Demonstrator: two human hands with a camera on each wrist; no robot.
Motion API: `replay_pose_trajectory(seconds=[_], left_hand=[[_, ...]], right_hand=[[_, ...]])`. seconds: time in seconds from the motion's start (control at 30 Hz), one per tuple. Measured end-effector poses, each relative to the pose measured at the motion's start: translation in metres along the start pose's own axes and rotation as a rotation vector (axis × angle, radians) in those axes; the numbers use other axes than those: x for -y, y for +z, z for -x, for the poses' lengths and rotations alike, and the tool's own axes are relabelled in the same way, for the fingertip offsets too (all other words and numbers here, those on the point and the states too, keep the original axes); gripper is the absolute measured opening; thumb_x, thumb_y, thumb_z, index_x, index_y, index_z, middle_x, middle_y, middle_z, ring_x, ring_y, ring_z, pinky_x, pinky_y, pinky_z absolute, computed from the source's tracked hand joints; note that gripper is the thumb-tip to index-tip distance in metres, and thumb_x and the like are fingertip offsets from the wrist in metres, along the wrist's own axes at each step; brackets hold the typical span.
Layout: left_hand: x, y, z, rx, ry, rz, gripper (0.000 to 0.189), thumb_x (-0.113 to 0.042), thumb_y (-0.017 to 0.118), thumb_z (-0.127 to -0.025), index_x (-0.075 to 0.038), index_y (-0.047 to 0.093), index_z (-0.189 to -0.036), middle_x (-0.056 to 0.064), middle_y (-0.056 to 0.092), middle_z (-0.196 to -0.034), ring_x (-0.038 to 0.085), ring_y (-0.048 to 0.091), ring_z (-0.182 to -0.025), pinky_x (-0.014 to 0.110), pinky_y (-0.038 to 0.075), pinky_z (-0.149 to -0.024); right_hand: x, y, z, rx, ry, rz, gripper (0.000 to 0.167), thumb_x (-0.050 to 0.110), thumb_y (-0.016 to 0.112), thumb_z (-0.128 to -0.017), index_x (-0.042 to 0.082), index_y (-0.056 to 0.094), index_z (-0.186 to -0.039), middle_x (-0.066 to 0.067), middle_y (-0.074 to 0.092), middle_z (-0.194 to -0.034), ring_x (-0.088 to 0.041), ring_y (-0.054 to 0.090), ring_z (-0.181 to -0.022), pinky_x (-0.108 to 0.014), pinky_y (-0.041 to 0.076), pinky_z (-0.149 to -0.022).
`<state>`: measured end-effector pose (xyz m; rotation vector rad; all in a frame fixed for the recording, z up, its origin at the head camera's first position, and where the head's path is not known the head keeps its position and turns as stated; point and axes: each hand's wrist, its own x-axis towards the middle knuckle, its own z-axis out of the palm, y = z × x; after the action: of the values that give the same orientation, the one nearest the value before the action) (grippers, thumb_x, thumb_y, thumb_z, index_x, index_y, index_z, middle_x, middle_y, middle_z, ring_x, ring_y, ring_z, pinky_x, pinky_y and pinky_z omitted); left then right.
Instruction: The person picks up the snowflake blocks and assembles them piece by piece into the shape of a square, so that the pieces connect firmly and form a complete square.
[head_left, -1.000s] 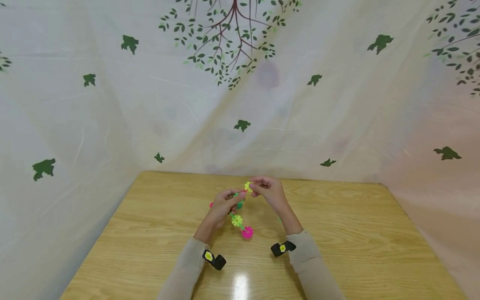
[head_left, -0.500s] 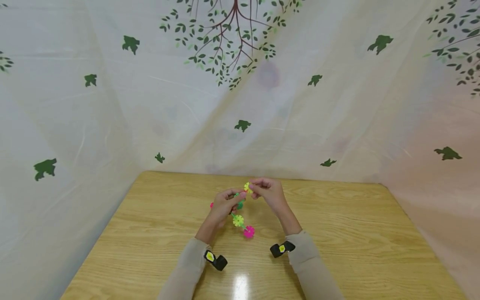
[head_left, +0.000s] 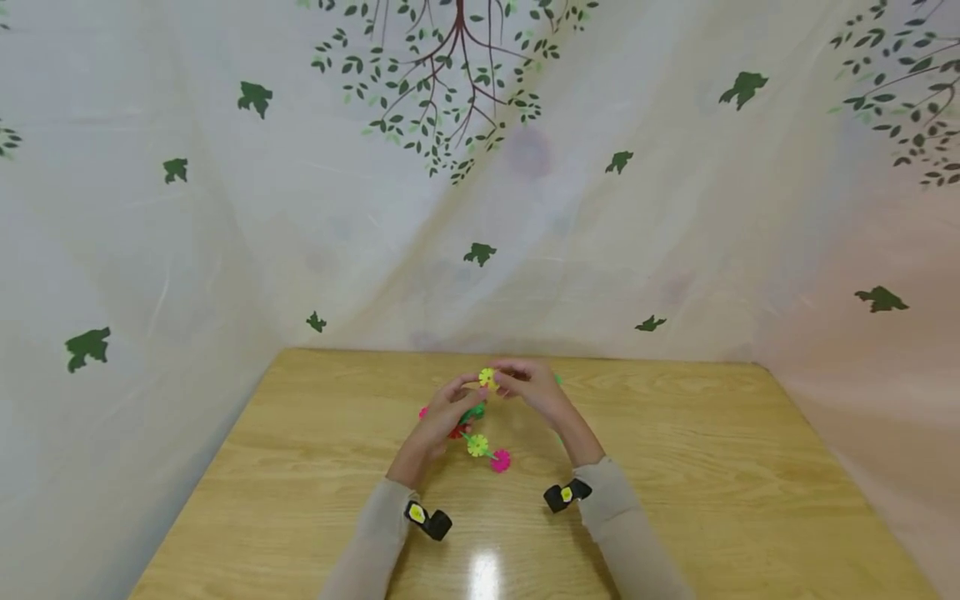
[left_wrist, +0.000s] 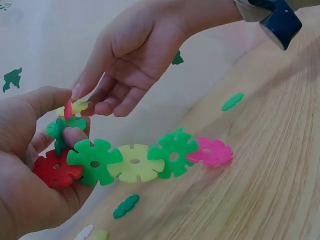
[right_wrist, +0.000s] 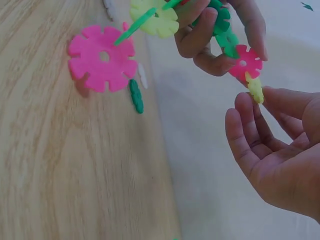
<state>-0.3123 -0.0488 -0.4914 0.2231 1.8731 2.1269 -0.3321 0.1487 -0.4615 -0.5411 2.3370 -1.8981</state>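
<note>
A chain of notched, flower-shaped plastic discs is gripped in my left hand point(head_left: 446, 415). In the left wrist view its lower branch runs from a red disc point(left_wrist: 57, 170) by the palm through a green disc point(left_wrist: 95, 162), a yellow disc point(left_wrist: 135, 172) and another green disc point(left_wrist: 174, 142) to a pink disc point(left_wrist: 212, 151) at the free end. The upper branch has dark green discs and a pinkish-red disc point(right_wrist: 252, 66) near the left fingertips. Thumb and fingers of my right hand point(head_left: 538, 390) pinch a small yellow disc point(right_wrist: 254, 88), which meets the pinkish-red disc edge to edge.
Loose discs lie on the wooden table point(head_left: 675, 467), among them a green disc point(left_wrist: 126, 206), another green disc point(left_wrist: 232, 101) and a white disc point(left_wrist: 84, 232). Behind the table hangs a pale cloth point(head_left: 360, 250) printed with leaves and branches.
Both hands stay close together. The yellow disc and right fingers have shifted slightly left, over the left fingertips. More of the red disc shows below the left hand. The head view has shifted slightly.
</note>
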Motion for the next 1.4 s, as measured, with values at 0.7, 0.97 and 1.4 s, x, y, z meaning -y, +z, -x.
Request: replay_pose_trajectory(seconds=[0.7,0.97,1.4], left_hand=[[-0.012,-0.033,0.004,-0.081,-0.002,0.101,0.035,-0.024,0.055,-0.106,-0.012,0.049,-0.139,-0.006,0.060,-0.087,0.010,0.047,-0.065,0.019,0.042,-0.055],[-0.015,-0.033,0.004,-0.125,-0.003,0.111,0.031,-0.024,0.056,-0.105,-0.014,0.053,-0.135,0.000,0.062,-0.093,0.010,0.048,-0.063,0.019,0.043,-0.054],[-0.011,-0.030,0.003,-0.110,-0.005,0.063,0.028,-0.025,0.057,-0.104,-0.015,0.052,-0.131,0.006,0.062,-0.105,0.013,0.056,-0.083,0.026,0.049,-0.068]], right_hand=[[-0.020,0.002,-0.009,0.228,0.045,0.318,0.029,0.011,0.064,-0.100,-0.006,0.067,-0.123,-0.025,0.073,-0.109,-0.033,0.072,-0.092,-0.040,0.061,-0.078],[-0.026,0.022,-0.031,0.323,0.105,0.403,0.027,0.001,0.072,-0.089,-0.005,0.071,-0.115,-0.007,0.067,-0.072,-0.007,0.053,-0.062,-0.019,0.043,-0.057],[-0.023,0.023,-0.029,0.340,0.115,0.499,0.024,-0.007,0.080,-0.074,-0.005,0.071,-0.096,-0.009,0.066,-0.082,-0.011,0.054,-0.074,-0.021,0.047,-0.065]])
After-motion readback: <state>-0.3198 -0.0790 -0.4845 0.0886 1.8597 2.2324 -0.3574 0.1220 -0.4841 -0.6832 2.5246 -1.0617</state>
